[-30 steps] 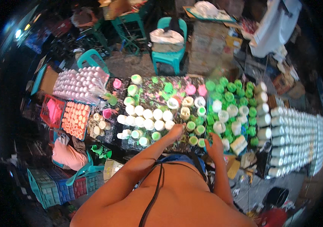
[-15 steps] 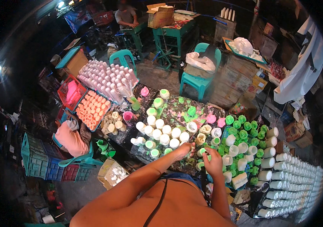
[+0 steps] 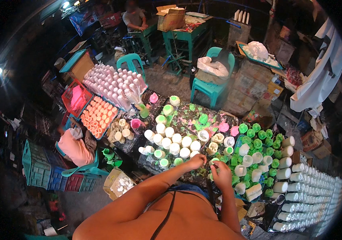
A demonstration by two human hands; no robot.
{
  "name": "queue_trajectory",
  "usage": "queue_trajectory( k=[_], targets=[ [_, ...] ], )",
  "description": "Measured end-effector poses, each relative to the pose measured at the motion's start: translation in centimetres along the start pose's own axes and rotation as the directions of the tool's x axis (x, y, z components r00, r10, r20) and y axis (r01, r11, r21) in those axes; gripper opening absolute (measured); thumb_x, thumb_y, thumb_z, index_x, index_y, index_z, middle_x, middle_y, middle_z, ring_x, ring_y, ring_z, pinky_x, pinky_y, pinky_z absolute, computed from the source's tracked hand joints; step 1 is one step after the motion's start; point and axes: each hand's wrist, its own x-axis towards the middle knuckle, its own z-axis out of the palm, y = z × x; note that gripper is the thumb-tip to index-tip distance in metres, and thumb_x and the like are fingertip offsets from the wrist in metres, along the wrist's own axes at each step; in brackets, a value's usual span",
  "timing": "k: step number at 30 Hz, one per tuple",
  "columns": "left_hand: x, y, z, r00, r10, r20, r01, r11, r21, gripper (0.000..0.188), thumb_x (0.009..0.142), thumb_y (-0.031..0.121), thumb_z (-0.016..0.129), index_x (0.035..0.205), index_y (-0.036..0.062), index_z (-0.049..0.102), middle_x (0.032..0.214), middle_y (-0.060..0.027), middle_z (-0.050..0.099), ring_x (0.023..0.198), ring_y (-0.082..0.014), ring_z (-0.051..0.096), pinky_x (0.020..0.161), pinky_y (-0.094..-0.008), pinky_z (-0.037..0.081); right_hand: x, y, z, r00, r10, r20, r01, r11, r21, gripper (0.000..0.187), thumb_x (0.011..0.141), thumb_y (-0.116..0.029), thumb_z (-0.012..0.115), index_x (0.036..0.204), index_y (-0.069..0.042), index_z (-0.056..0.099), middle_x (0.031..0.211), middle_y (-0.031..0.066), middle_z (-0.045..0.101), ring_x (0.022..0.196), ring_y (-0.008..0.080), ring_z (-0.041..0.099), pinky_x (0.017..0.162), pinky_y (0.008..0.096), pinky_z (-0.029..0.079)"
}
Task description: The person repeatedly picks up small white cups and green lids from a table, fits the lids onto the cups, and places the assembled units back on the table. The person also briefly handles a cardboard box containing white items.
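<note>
My left hand [image 3: 197,161] is above the near edge of the dark worktable, fingertips pinched together; whatever is between them is too small to make out. Just to its right, my right hand [image 3: 221,176] has its fingers bent and closed beside a white cylinder with a green top [image 3: 214,161]. Something small and dark shows at those fingertips, its kind unclear. Left of my hands stand several white cylinders [image 3: 186,141] in rows, a few with green tops. To the right are green flower-like pieces [image 3: 258,142] and translucent white cups [image 3: 240,170] on a blue tray.
Pink-white cylinders [image 3: 113,84] and a tray of orange pieces [image 3: 97,116] stand at the left. Wrapped white cylinders [image 3: 311,196] fill the right side. Teal chairs [image 3: 207,90] stand beyond the table. One person [image 3: 77,146] sits at the left, another [image 3: 134,20] at the back.
My right hand has shifted slightly left and down beside the green-topped cylinder. My left hand has moved a little down, its fingers drawn closer together.
</note>
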Motion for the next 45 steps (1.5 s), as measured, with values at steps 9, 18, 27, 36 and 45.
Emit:
queue_trajectory(
  k=[9, 18, 27, 36, 45],
  targets=[
    [-2.4, 5.3, 1.3, 0.961, -0.272, -0.045, 0.243, 0.913, -0.327, 0.04, 0.105, 0.024, 0.031, 0.137, 0.006, 0.046, 0.105, -0.0128, 0.071, 0.081, -0.0256, 0.075, 0.054, -0.0343, 0.05, 1.1, -3.0, -0.4, 1.0, -0.025, -0.001, 0.025, 0.999, 0.047, 0.022, 0.092, -0.016, 0.067, 0.108, -0.001, 0.069, 0.098, 0.0165, 0.071, 0.087, 0.0321, 0.069, 0.079, 0.0409, 0.054],
    [-0.6, 1.1, 2.7, 0.978, -0.183, -0.096, 0.133, 0.912, -0.387, 0.062, 0.098, 0.003, 0.034, 0.157, -0.0019, 0.017, 0.121, -0.0227, 0.067, 0.085, -0.0334, 0.076, 0.052, -0.0327, 0.052, -0.1, -0.8, 0.1, 0.998, 0.012, -0.069, -0.005, 0.995, 0.096, 0.02, 0.09, -0.009, 0.068, 0.106, 0.003, 0.068, 0.094, 0.0165, 0.071, 0.082, 0.0274, 0.07, 0.076, 0.0373, 0.054],
    [2.0, -3.7, 2.8, 0.993, -0.017, -0.118, -0.041, 0.881, -0.472, 0.041, 0.087, -0.006, 0.043, 0.127, -0.0021, 0.053, 0.107, -0.0161, 0.069, 0.072, -0.0236, 0.072, 0.051, -0.0307, 0.049, -1.4, -0.1, -1.1, 0.993, 0.084, -0.083, -0.075, 0.991, 0.11, 0.02, 0.091, -0.01, 0.068, 0.106, 0.003, 0.067, 0.095, 0.0177, 0.071, 0.085, 0.0287, 0.07, 0.077, 0.0376, 0.054],
    [-0.5, 0.7, 2.9, 0.994, 0.104, 0.022, -0.105, 0.919, 0.381, 0.039, 0.086, 0.016, 0.065, 0.123, 0.0032, 0.061, 0.098, -0.021, 0.07, 0.081, -0.0317, 0.07, 0.071, -0.0439, 0.052, -2.1, 1.4, -2.3, 0.986, 0.122, -0.113, -0.113, 0.99, 0.08, 0.02, 0.091, -0.013, 0.068, 0.105, 0.002, 0.067, 0.094, 0.0181, 0.07, 0.084, 0.0308, 0.069, 0.076, 0.0395, 0.054],
    [0.5, -1.0, 2.7, 0.967, 0.247, 0.053, -0.227, 0.757, 0.613, 0.028, 0.098, 0.026, 0.059, 0.107, -0.0009, 0.061, 0.092, -0.0252, 0.069, 0.089, -0.0457, 0.066, 0.077, -0.0513, 0.051, -2.3, 2.2, -2.4, 0.987, 0.093, -0.134, -0.089, 0.995, 0.035, 0.019, 0.09, -0.008, 0.067, 0.106, 0.003, 0.068, 0.094, 0.0179, 0.072, 0.084, 0.0277, 0.07, 0.077, 0.0372, 0.055]
  ],
)
